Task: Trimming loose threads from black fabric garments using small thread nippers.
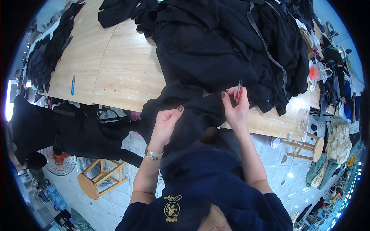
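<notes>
A black garment is stretched between my hands at the table's near edge, part of it hanging toward my lap. My left hand is closed on its left side, thumb on top and the other fingers mostly hidden. Small red-handled thread snips sit in my right hand, blades pointing away from me. The thumb of that hand lies by the garment's right part; whether it also pinches the cloth, I cannot tell. A large heap of black garments lies just beyond.
The wooden table carries a blue pen-like tool at left and a clear plastic cup at far right. Wooden stools stand on both sides. A fan is at lower left, near black cloth.
</notes>
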Tool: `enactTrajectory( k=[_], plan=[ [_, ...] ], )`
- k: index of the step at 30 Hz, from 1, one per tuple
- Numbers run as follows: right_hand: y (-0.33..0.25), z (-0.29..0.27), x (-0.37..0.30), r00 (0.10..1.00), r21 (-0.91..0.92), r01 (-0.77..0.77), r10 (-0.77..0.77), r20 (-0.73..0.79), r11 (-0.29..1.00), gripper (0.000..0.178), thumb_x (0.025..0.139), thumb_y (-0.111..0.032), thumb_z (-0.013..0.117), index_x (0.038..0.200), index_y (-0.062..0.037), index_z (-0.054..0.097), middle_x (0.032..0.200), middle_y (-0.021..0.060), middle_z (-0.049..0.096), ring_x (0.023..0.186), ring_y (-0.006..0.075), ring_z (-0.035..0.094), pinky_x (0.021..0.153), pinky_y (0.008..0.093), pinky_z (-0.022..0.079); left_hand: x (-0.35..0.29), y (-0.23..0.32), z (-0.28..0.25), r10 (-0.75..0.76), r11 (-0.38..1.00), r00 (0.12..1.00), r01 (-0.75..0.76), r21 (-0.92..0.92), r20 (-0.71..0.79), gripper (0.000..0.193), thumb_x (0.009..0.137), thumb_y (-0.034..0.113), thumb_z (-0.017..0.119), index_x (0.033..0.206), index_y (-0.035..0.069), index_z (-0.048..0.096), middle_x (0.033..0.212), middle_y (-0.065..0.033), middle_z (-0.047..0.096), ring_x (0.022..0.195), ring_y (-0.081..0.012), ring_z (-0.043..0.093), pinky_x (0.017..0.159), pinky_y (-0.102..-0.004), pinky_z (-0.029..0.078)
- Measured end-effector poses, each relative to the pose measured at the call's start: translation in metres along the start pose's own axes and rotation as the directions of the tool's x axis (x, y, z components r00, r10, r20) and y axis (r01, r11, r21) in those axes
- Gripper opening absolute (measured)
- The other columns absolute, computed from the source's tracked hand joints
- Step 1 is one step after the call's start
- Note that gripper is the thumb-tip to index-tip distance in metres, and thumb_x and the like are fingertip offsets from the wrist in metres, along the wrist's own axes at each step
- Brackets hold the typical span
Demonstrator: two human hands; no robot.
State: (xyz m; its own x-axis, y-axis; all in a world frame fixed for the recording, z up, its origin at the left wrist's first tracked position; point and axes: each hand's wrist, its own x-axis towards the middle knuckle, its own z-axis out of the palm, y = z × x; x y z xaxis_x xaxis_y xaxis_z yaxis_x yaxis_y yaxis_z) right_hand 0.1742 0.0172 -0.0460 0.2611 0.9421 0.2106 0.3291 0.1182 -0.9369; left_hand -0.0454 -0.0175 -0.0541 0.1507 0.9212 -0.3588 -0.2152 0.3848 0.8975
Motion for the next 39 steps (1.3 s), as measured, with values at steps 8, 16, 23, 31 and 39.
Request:
enactTrajectory(
  k=[8, 16, 23, 31, 39],
  plan=[
    [-0.016, 0.010, -0.011, 0.979, -0.087, 0.081, -0.063, 0.192, 0.993, 0.022, 0.076, -0.005, 0.068, 0.085, -0.0031, 0.048, 0.075, 0.0087, 0.051, 0.070, 0.0226, 0.049, 0.063, 0.0330, 0.042, -0.015, 0.037, 0.002, -0.173, 0.936, 0.866, -0.003, 0.351, 0.469, 0.035, 0.094, 0.031, 0.052, 0.089, 0.000, 0.068, 0.087, -0.0085, 0.069, 0.074, -0.0127, 0.066, 0.059, -0.0205, 0.049],
    [-0.019, 0.050, 0.010, 0.837, -0.108, 0.385, -0.298, 0.458, 0.917, 0.041, 0.068, -0.016, 0.077, 0.091, -0.0032, 0.046, 0.084, 0.0108, 0.050, 0.080, 0.0293, 0.050, 0.070, 0.0381, 0.039, 0.012, 0.009, -0.057, 0.601, 0.437, 0.748, -0.013, 0.899, -0.281, 0.014, 0.081, 0.011, 0.063, 0.089, 0.000, 0.065, 0.081, -0.0134, 0.067, 0.073, -0.0243, 0.065, 0.065, -0.0333, 0.050],
    [-0.004, 0.075, 0.027, 0.793, -0.185, 0.357, -0.193, 0.578, 0.915, 0.028, 0.074, -0.004, 0.065, 0.090, -0.0028, 0.043, 0.077, 0.0107, 0.056, 0.074, 0.0319, 0.057, 0.064, 0.0416, 0.044, 0.007, -0.001, -0.083, 0.392, 0.589, 0.861, 0.036, 0.807, -0.325, 0.014, 0.080, 0.007, 0.065, 0.092, -0.001, 0.063, 0.075, -0.0108, 0.065, 0.070, -0.0193, 0.062, 0.070, -0.0305, 0.049],
    [-0.040, -0.045, 0.052, 0.935, 0.364, 0.088, -0.204, 0.291, 0.927, 0.024, 0.079, 0.010, 0.054, 0.089, -0.0052, 0.038, 0.093, 0.0071, 0.056, 0.084, 0.0101, 0.054, 0.076, 0.0222, 0.043, -0.065, 0.057, -0.096, 0.605, 0.796, 0.766, -0.574, 0.190, -0.217, 0.008, 0.079, -0.003, 0.061, 0.085, 0.000, 0.058, 0.077, -0.0027, 0.052, 0.080, -0.0115, 0.051, 0.074, -0.0235, 0.041],
    [0.028, -0.092, -0.004, 0.891, -0.227, -0.116, 0.202, 0.406, 0.967, 0.020, 0.081, 0.008, 0.051, 0.095, -0.0026, 0.043, 0.088, 0.0029, 0.052, 0.076, 0.0077, 0.049, 0.068, 0.0202, 0.041, -0.078, 0.041, -0.087, -0.015, 0.547, 0.985, 0.154, 0.823, -0.175, 0.015, 0.070, 0.007, 0.072, 0.074, -0.003, 0.061, 0.067, -0.0081, 0.061, 0.067, -0.0146, 0.059, 0.065, -0.0270, 0.045]
  ],
)
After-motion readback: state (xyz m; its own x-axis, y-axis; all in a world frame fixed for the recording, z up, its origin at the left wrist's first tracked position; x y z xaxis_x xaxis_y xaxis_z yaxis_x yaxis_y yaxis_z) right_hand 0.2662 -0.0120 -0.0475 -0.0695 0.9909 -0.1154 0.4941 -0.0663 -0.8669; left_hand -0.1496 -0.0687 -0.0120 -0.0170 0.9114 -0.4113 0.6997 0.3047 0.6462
